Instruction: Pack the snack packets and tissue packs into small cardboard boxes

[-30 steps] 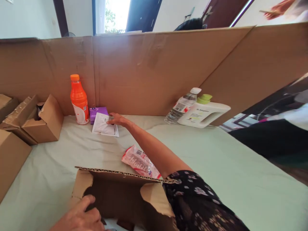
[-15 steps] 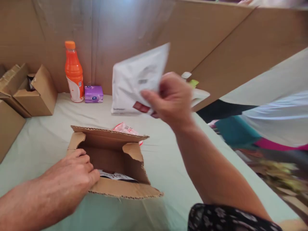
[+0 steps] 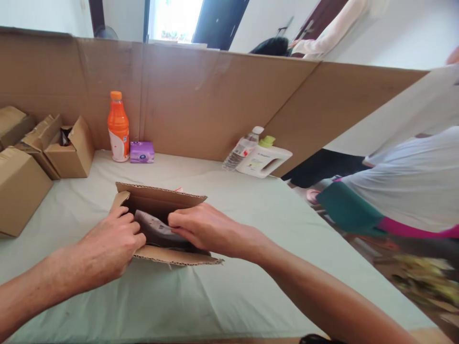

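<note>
An open cardboard box (image 3: 179, 257) stands on the cloth-covered table in front of me, its flaps up. My left hand (image 3: 120, 241) is closed over the box's left edge, fingers curled inside. With its fingers pinched, my right hand (image 3: 204, 227) reaches into the opening and holds a flat packet (image 3: 156, 228), which looks grey in the shade. The packet lies tilted partly inside the box; its lower part is hidden, as is the box's floor. Behind the rear flap, a sliver of a red-and-white wrapper (image 3: 179, 189) shows.
An orange drink bottle (image 3: 119, 131) and a purple tissue pack (image 3: 142, 152) stand at the back. Right of them are a clear bottle (image 3: 238, 154) and a white jug (image 3: 263, 161). Several cardboard boxes (image 3: 25, 186) sit left. A cardboard wall (image 3: 201, 102) borders the table; a person (image 3: 412, 177) is at right.
My right hand has come down from above the table into the box with the white packet. My left hand stays on the box. The view has tilted up, showing more of the room.
</note>
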A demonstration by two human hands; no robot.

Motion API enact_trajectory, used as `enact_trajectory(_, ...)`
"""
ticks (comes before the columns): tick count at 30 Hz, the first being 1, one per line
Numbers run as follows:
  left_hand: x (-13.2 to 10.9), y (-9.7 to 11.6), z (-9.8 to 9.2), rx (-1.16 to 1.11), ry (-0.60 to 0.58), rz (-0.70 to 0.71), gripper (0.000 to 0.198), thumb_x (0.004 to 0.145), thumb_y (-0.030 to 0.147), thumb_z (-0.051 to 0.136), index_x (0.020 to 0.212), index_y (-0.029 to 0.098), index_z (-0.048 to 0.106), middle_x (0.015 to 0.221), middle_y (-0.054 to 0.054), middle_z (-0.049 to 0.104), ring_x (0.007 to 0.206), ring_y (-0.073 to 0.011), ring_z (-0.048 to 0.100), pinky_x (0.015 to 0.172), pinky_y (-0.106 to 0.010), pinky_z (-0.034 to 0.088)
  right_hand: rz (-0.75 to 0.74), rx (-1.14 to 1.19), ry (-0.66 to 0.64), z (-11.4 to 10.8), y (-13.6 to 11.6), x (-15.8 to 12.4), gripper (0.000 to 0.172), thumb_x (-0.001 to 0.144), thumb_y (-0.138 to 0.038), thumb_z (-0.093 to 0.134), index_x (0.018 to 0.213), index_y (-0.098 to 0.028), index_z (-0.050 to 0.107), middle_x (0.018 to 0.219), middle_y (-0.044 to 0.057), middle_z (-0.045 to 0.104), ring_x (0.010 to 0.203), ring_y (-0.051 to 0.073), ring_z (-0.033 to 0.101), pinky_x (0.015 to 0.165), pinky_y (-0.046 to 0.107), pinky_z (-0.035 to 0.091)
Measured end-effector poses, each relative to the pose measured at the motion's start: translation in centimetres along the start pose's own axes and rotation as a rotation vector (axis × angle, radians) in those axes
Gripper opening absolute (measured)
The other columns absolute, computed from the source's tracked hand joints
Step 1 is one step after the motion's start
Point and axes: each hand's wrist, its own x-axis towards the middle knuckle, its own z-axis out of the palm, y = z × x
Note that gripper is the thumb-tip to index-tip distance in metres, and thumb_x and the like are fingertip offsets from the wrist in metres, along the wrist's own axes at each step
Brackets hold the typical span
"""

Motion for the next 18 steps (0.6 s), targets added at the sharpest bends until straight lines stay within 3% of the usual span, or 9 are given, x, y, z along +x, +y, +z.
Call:
enact_trajectory(3,-0.4,0.3,-0.1,-0.007,0.140,-0.125,0.020,0.068,0.005,0.065,0.084,0.018,0.064,0.094,-0.009,0.066,0.088,-0.0281,0.061,0.080,-0.044,0.054,0.022,0.028,-0.185,0.9,-0.3,2.4,0.017,0.090,-0.005,0.057,0.080,-0.019,0.059,0.073,-0.001,0.065,0.060,0.011,0.045,0.056,0.026,0.023)
enact_trajectory(6,-0.7,0.6,0.1,0.011,0.297,-0.152,0.047,0.060,0.003,0.064,0.106,0.014,0.063,0.117,-0.016,0.065,0.105,-0.0325,0.061,0.087,-0.046,0.055,-0.003,0.108,-0.248,2.0,-0.2,3.7,0.014,0.092,-0.006,0.059,0.090,-0.018,0.067,0.078,0.001,0.071,0.065,0.013,0.057,0.058,0.025,0.033)
enact_trajectory(8,-0.6,0.5,0.4,-0.002,0.234,-0.085,0.047,0.062,0.006,0.063,0.109,0.013,0.064,0.116,-0.016,0.069,0.105,-0.0326,0.064,0.093,-0.049,0.054,-0.091,0.225,-0.221,2.2,-0.1,3.3,0.016,0.095,-0.007,0.059,0.097,-0.017,0.071,0.088,0.004,0.076,0.075,0.015,0.066,0.068,0.026,0.045)
enact_trajectory(11,-0.3,0.0,0.9,-0.039,0.042,0.001,0.025,0.069,0.009,0.059,0.090,0.018,0.067,0.086,-0.007,0.072,0.083,-0.0271,0.066,0.094,-0.050,0.052,-0.192,0.401,0.022,1.1,0.8,0.8,0.017,0.099,-0.013,0.058,0.104,-0.017,0.074,0.109,0.007,0.079,0.097,0.018,0.073,0.088,0.029,0.055)
enact_trajectory(13,-0.2,-0.4,1.3,-0.045,0.053,0.015,0.022,0.068,0.008,0.057,0.084,0.020,0.067,0.077,-0.005,0.069,0.077,-0.0260,0.064,0.095,-0.051,0.049,-0.104,0.460,0.288,-0.1,2.4,-1.1,0.019,0.102,-0.021,0.057,0.107,-0.019,0.075,0.113,0.007,0.079,0.103,0.018,0.073,0.092,0.030,0.056)
enact_trajectory(15,-0.2,-0.6,1.7,-0.074,0.142,0.020,0.024,0.068,0.008,0.055,0.084,0.021,0.067,0.075,-0.004,0.067,0.076,-0.0253,0.062,0.096,-0.050,0.047,0.085,0.461,0.506,-0.9,4.9,-2.5,0.021,0.103,-0.027,0.056,0.107,-0.021,0.076,0.107,0.005,0.080,0.097,0.017,0.074,0.089,0.030,0.058)
enact_trajectory(17,-0.3,-0.7,2.0,-0.122,0.201,0.018,0.025,0.073,0.007,0.051,0.085,0.022,0.067,0.075,-0.003,0.066,0.074,-0.0237,0.061,0.099,-0.049,0.044,0.266,0.437,0.544,-0.5,8.4,-2.9,0.021,0.100,-0.028,0.058,0.106,-0.021,0.077,0.105,0.006,0.080,0.095,0.018,0.074,0.085,0.032,0.059)
enact_trajectory(18,-0.4,-0.7,2.3,-0.136,0.229,0.016,0.028,0.076,0.006,0.048,0.087,0.022,0.068,0.076,-0.002,0.066,0.074,-0.0232,0.061,0.101,-0.049,0.043,0.344,0.430,0.481,0.1,10.2,-2.8,0.021,0.098,-0.027,0.060,0.109,-0.020,0.077,0.110,0.007,0.079,0.098,0.019,0.074,0.087,0.033,0.059)
